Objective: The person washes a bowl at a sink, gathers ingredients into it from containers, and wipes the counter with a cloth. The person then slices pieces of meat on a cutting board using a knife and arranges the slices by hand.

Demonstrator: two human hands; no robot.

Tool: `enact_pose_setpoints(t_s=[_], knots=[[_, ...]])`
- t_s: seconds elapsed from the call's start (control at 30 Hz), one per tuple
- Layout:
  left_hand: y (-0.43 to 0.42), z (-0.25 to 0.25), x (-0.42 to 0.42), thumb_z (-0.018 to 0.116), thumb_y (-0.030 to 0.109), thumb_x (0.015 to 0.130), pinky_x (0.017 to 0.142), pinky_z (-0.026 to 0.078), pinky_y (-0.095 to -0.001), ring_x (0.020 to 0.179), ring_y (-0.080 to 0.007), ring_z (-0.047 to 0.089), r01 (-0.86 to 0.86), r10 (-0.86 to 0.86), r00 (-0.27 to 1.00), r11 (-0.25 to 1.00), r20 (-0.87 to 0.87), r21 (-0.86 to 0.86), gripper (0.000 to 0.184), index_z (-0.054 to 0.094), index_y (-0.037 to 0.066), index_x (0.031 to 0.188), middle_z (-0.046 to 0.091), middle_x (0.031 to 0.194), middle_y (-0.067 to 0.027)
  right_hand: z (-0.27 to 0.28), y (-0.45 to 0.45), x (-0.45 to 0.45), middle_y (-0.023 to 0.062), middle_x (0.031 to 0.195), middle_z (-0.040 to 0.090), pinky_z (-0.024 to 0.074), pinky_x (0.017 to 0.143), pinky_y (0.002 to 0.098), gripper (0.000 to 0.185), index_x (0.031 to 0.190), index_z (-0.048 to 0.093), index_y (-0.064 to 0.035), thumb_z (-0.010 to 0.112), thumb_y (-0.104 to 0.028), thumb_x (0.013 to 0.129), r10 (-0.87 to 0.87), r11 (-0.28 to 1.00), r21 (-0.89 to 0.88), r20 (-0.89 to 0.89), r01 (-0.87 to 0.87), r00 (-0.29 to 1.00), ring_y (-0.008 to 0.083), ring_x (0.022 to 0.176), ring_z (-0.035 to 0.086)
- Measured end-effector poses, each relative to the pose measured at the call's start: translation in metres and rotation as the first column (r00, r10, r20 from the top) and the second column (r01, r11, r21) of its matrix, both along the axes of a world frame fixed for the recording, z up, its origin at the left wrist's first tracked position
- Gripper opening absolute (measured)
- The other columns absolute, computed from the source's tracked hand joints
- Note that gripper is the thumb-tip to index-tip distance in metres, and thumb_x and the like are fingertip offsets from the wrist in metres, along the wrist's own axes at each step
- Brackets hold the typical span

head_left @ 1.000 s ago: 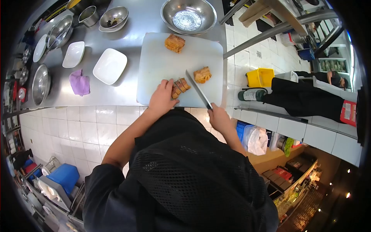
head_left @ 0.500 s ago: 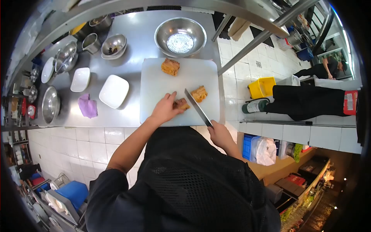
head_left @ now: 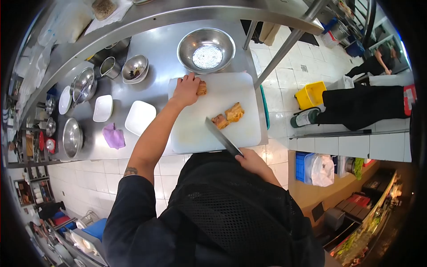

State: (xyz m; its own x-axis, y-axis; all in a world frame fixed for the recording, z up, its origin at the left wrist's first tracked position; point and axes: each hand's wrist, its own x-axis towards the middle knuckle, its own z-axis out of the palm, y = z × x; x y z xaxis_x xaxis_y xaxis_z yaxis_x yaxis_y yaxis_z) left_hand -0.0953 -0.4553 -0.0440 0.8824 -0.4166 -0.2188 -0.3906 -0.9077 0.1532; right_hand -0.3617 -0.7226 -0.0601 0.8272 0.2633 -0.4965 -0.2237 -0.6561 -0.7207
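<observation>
My right hand (head_left: 254, 162) is closed around the handle of a kitchen knife (head_left: 222, 138). Its blade lies low over the white cutting board (head_left: 191, 138), the tip beside a small piece of browned cooked meat (head_left: 219, 121). Touching that piece on its right is a larger piece of the same meat (head_left: 235, 112). Near the board's far left corner, my left hand (head_left: 186, 90) has its fingers around a chunk of cooked meat (head_left: 202, 88), which the hand partly covers.
Beyond the board stands a large steel bowl (head_left: 206, 38). To the left are white dishes (head_left: 141, 116), a purple cloth (head_left: 114, 136) and several metal bowls (head_left: 72, 137). A steel shelf edge (head_left: 178, 20) spans overhead. Another person (head_left: 378, 60) is at the far right.
My left hand has left the near small piece and moved away from me to the far chunk. The knife has shifted to the left side of the near pieces, which now sit together.
</observation>
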Motion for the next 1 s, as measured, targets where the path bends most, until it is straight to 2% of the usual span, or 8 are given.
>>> enact_pose_setpoints(t_s=[0.13,0.2,0.53,0.6,0.63,0.73,0.8,1.0], knots=[[0.022,0.004,-0.029,0.078,0.018,0.074,0.108,0.042,-0.0483,0.129,-0.0332,0.054,-0.048,0.045,0.999,0.974,-0.017,-0.221,0.066,0.057,0.003,0.134,0.054,0.141,-0.0162,-0.002,0.004,-0.009,0.0306,0.108,0.067,0.0492,0.093,0.0504,0.029,0.117,0.062,0.0024,0.059,-0.018,0.097,-0.055,0.998,-0.022,0.074,0.057,0.996,0.0487,0.107,0.062],[0.034,-0.018,-0.041,0.082,0.026,0.068,0.100,0.049,-0.0447,0.112,-0.0363,0.063,-0.447,0.350,0.891,0.574,-0.288,-0.686,0.063,0.063,0.000,0.123,0.063,0.124,-0.0189,-0.006,0.006,-0.011,0.0307,0.107,0.067,0.0492,0.092,0.0506,0.027,0.114,0.061,0.0030,0.059,-0.018,0.097,-0.078,0.997,0.011,0.049,0.077,0.996,0.0491,0.105,0.062],[0.063,-0.024,-0.107,0.082,0.030,0.069,0.089,0.054,-0.0430,0.102,-0.0349,0.067,-0.350,0.306,0.936,0.837,-0.170,-0.421,0.065,0.065,-0.003,0.122,0.066,0.116,-0.0240,0.015,0.036,-0.003,0.0349,0.096,0.064,0.0482,0.084,0.0534,0.025,0.107,0.056,0.0049,0.059,-0.018,0.098,-0.132,0.991,0.044,0.075,0.129,0.988,0.0532,0.096,0.061],[0.075,-0.028,-0.096,0.080,0.027,0.073,0.090,0.054,-0.0454,0.102,-0.0347,0.067,-0.654,0.224,0.740,0.458,-0.634,-0.602,0.061,0.064,-0.003,0.124,0.066,0.115,-0.0241,0.023,0.044,0.000,0.0353,0.095,0.064,0.0480,0.083,0.0536,0.024,0.106,0.055,0.0048,0.059,-0.018,0.098,-0.147,0.988,0.059,0.075,0.143,0.986,0.0539,0.095,0.060],[0.077,-0.019,-0.090,0.080,0.027,0.073,0.090,0.054,-0.0454,0.102,-0.0347,0.067,-0.653,0.221,0.740,0.458,-0.635,-0.603,0.061,0.064,-0.003,0.124,0.066,0.115,-0.0241,0.025,0.046,0.001,0.0358,0.094,0.063,0.0478,0.082,0.0538,0.024,0.105,0.054,0.0047,0.059,-0.018,0.098,-0.170,0.984,0.073,0.081,0.164,0.982,0.0545,0.095,0.060],[0.081,-0.014,-0.065,0.081,0.027,0.077,0.090,0.053,-0.0450,0.106,-0.0353,0.065,-0.641,0.355,0.767,0.393,-0.534,-0.659,0.068,0.058,-0.003,0.134,0.064,0.119,-0.0242,0.019,0.049,0.001,0.0343,0.093,0.064,0.0479,0.081,0.0534,0.025,0.107,0.054,0.0039,0.060,-0.018,0.098,-0.100,0.995,-0.009,0.063,0.101,0.993,0.0534,0.095,0.061],[0.079,-0.034,-0.049,0.083,0.032,0.078,0.091,0.053,-0.0460,0.110,-0.0375,0.063,-0.377,0.455,0.889,0.784,0.044,-0.493,0.081,0.049,-0.001,0.143,0.062,0.121,-0.0234,0.023,0.053,0.000,0.0331,0.094,0.065,0.0483,0.082,0.0530,0.026,0.110,0.054,0.0032,0.060,-0.019,0.098,-0.101,0.995,0.011,0.010,0.101,0.995,0.0526,0.095,0.062],[0.030,-0.039,-0.110,0.084,0.034,0.076,0.100,0.047,-0.0512,0.121,-0.0417,0.053,-0.303,0.383,0.915,0.857,0.123,-0.418,0.087,0.043,0.005,0.147,0.054,0.133,-0.0199,-0.008,0.035,-0.022,0.0309,0.097,0.067,0.0505,0.084,0.0507,0.031,0.121,0.055,0.0015,0.061,-0.016,0.097,-0.080,0.995,0.067,0.134,0.071,0.988,0.0503,0.097,0.064]])
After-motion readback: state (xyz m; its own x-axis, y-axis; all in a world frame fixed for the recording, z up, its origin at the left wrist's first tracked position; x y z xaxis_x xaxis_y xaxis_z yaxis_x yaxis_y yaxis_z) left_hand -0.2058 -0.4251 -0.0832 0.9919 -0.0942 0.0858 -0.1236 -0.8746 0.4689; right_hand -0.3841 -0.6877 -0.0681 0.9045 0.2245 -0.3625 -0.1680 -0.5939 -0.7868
